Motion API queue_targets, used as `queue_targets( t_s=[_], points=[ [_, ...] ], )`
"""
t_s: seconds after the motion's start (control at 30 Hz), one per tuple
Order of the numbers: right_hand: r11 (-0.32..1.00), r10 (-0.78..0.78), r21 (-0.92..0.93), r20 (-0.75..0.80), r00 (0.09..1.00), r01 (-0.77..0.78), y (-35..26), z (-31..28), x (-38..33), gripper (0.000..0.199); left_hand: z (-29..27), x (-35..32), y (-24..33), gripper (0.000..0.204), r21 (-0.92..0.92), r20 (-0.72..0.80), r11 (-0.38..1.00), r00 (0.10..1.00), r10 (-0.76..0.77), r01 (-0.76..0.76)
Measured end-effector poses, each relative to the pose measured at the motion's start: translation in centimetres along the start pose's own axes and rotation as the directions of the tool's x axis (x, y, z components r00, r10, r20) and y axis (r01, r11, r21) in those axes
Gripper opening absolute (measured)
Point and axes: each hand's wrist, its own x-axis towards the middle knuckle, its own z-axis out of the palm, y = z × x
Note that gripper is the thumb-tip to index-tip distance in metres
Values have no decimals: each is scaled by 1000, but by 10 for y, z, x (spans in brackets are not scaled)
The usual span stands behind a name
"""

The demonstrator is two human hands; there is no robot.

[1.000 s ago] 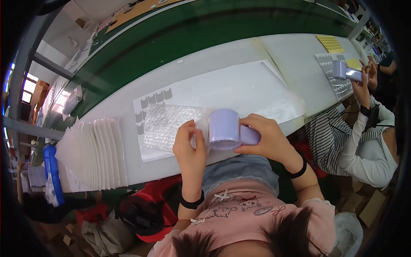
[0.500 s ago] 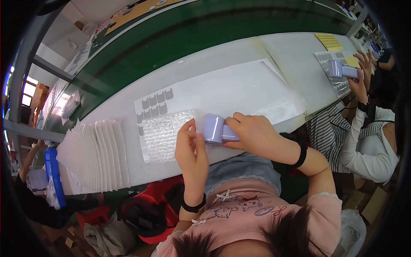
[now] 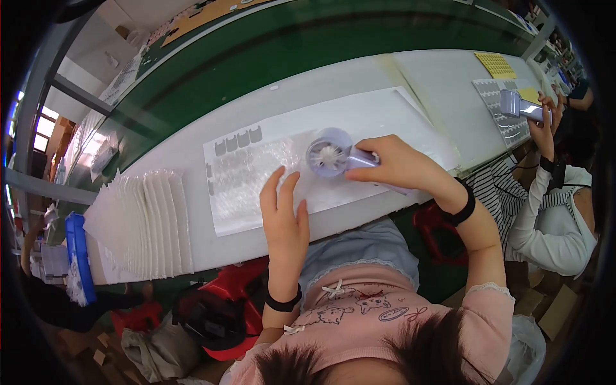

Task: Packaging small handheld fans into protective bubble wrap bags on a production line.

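Note:
My right hand (image 3: 398, 163) is wrapped round the handle of a lavender handheld fan (image 3: 329, 153). The fan's round head faces up and shows pale blades inside. It is over the right end of a clear bubble wrap bag (image 3: 260, 183); whether they touch I cannot tell. My left hand (image 3: 284, 208) is open beside the fan head, fingers apart and nothing in them, near the bag's lower right edge. Under the bag is a white sheet (image 3: 385, 119) with several grey stickers (image 3: 239, 141) at its left.
A fanned stack of bubble bags (image 3: 144, 224) stands at the left of the table, next to a blue tray (image 3: 78, 256). At the right a co-worker's hands (image 3: 545, 128) hold another lavender fan (image 3: 513, 104). A green conveyor belt (image 3: 256, 77) runs behind the table.
The fan has moved up and away from me, and its head has turned to show the blades. My left hand has come off it. The bag has shifted slightly away from me.

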Motion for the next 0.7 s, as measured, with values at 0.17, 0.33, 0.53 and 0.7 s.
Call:
queue_targets(
  t_s=[0.17, 0.33, 0.53, 0.7],
  points=[
    [1000, -20, -20, -67, 998, 19, 15, -5, -22, 47, 3, 1, -11, 44, 109, -43, 994, 999, 3, 2],
    [954, -142, -299, -386, 912, 22, 35, 5, -29, 47, 16, 15, 15, 39, 150, -115, 989, 993, 32, -14],
    [815, -257, -573, -497, 828, -91, 49, 13, -24, 45, 15, -7, 5, 30, 176, 8, 982, 998, -66, 63],
    [752, -657, -448, -455, 601, 484, 26, 51, -26, 37, 0, -12, 0, 22, 27, -103, 990, 985, -135, 139]
  ],
)
